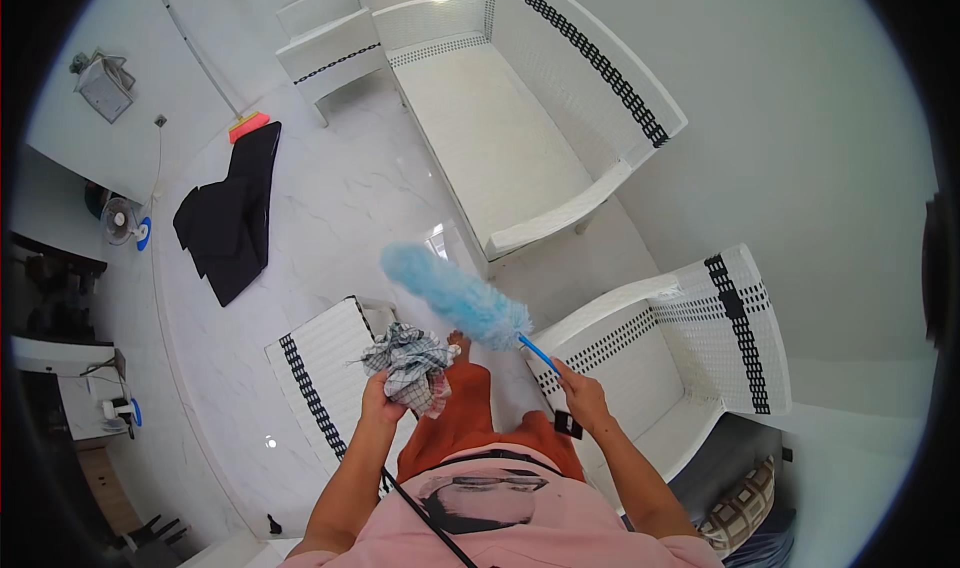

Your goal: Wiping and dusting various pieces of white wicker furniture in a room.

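My left hand (383,401) grips a crumpled checked cloth (412,365), above the edge of a low white woven table (322,373) with a black band. In my right hand (583,397) is the blue handle of a feather-style duster (457,298). Its fluffy light-blue head points forward and to the left, over the floor. Close to my right hand stands a white woven armchair (622,365) with black trim. Ahead of the duster is a long white woven sofa (495,148), its seat bare of cushions.
Black cushions or folded covers (232,215) lie on the marble-look floor (345,208) at left. Beyond them a broom (247,125) with red bristles leans on the wall. Another white armchair (330,50) stands by the sofa. A patterned pillow (742,504) sits at lower right; a fan (124,223) is far left.
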